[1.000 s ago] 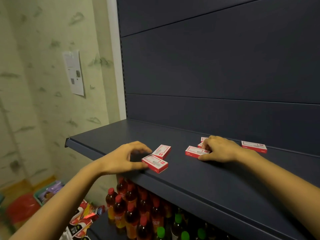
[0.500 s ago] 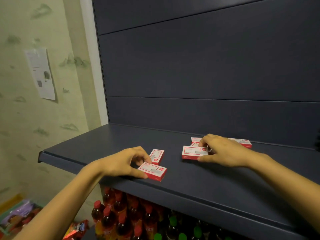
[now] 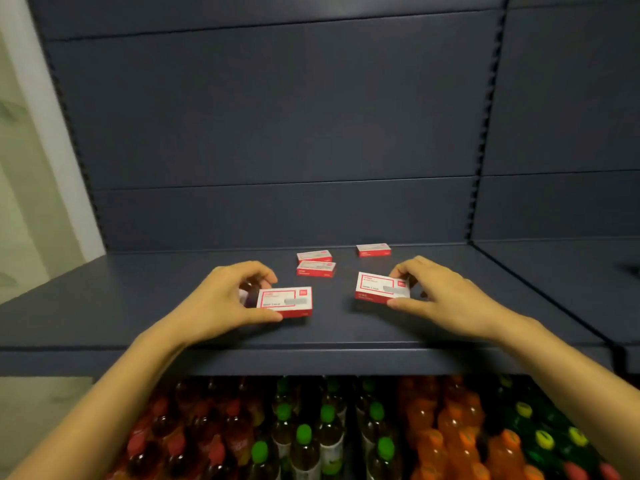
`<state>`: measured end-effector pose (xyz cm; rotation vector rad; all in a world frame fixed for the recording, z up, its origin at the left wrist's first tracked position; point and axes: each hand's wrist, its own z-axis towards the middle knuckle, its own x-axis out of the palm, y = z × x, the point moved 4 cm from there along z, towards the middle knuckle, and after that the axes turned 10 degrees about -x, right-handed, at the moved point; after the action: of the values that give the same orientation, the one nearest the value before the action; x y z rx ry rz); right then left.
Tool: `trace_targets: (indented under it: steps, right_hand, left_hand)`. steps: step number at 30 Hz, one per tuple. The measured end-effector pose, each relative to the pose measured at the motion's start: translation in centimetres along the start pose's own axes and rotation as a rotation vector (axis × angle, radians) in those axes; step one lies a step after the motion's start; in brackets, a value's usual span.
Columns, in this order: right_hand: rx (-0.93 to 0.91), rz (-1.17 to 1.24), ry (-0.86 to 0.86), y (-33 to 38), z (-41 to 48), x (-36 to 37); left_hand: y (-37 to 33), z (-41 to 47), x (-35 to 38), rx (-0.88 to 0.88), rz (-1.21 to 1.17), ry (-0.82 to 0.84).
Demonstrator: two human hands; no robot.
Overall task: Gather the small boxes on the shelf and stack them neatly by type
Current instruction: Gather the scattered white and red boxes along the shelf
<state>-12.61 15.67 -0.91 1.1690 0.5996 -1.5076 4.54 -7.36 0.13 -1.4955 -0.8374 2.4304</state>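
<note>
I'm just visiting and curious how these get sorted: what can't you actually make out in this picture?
Head view only:
1. Print on the left box and right box: too small and blurred, so their types are unreadable.
2. Whatever lies behind the left box: hidden by the left hand and its fingers.
3. Bottles below the shelf: blurred, labels unreadable, cut off by the bottom edge.

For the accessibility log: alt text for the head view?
A person's left hand grips the left box and right hand grips the right box, both small and red-and-white, on a dark shelf. Three more boxes lie farther back; bottled drinks fill the shelf below.
</note>
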Motion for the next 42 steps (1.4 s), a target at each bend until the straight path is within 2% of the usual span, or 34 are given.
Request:
trace_targets:
  steps: [6, 15, 23, 28, 39, 42]
  right_hand:
    - [0.126, -0.078, -0.054, -3.3, -6.7, -4.2]
    - [0.329, -0.17, -0.111, -10.6, -19.3, -12.6]
    - [0.442, -0.269, -0.127, -18.0, -31.0, -19.3]
    - [0.494, -0.249, -0.141, -22.5, -37.3, -22.6]
    - [0.621, -0.277, -0.211, -32.6, -46.4, -28.7]
    - [0.642, -0.301, -0.18, -36.1, -47.8, -29.7]
  left_hand:
    - [-7.6, 2.4, 4.8, 0.136, -0.082, -0.043]
    - [-21.3, 5.1, 15.1, 0.304, -0.202, 0.088]
    - [-33.2, 5.3, 25.0, 0.349, -0.267, 0.148]
    - [-40.2, 5.1, 30.3, 0.373, -0.324, 0.158]
    - [-53.5, 8.1, 40.4, 0.452, -0.287, 0.195]
    - [-56.8, 9.8, 43.0, 0.483, -0.276, 0.19]
